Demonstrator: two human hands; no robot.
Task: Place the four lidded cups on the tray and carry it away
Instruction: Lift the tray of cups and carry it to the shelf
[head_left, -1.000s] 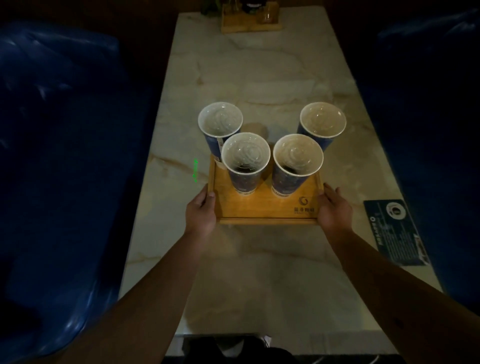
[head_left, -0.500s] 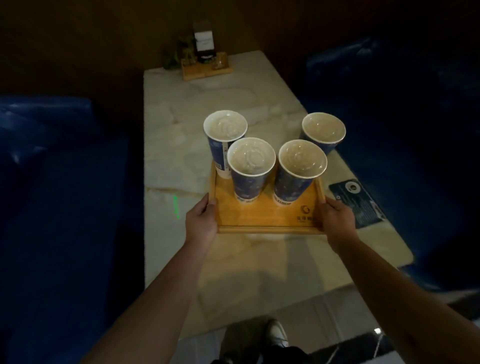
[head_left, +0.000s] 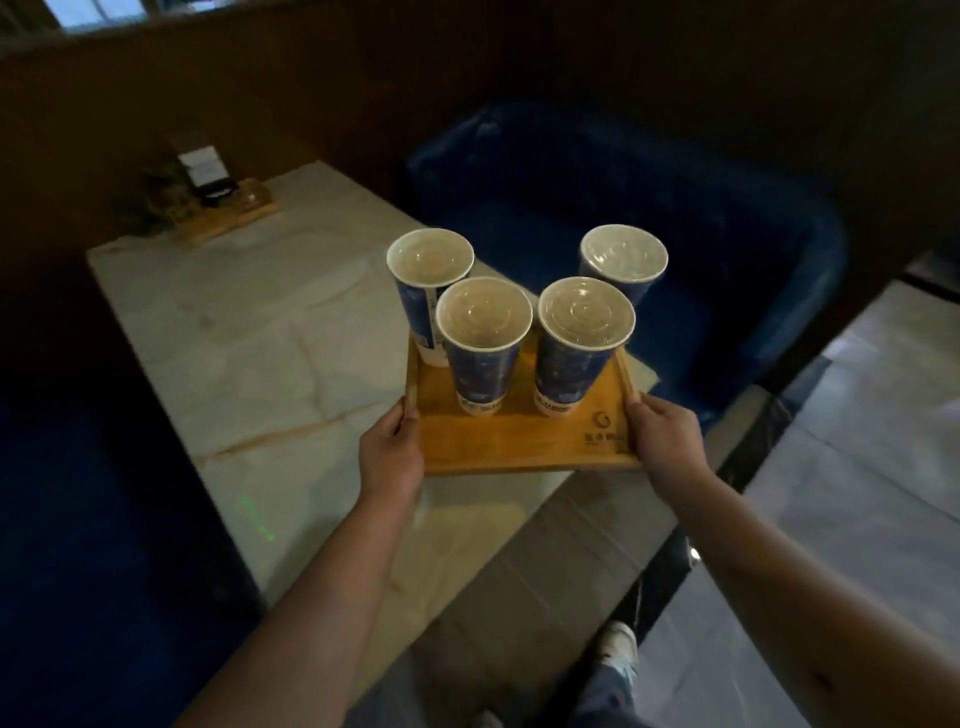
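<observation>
A wooden tray is held in the air over the near right corner of the marble table. My left hand grips its left edge and my right hand grips its right edge. Several tall blue paper cups with clear lids stand upright on it: a front left cup, a front right cup, a back left cup and a back right cup. The base of the back right cup is hidden behind the front one.
A blue sofa stands beyond the tray on the right, another blue seat on the left. A small wooden holder with a card and a plant sits at the table's far end. Grey floor lies to the right; my shoe is below.
The tray with its cups has come off the table and swung to the right, past the table's corner. My view has turned right, bringing the right sofa and the floor in.
</observation>
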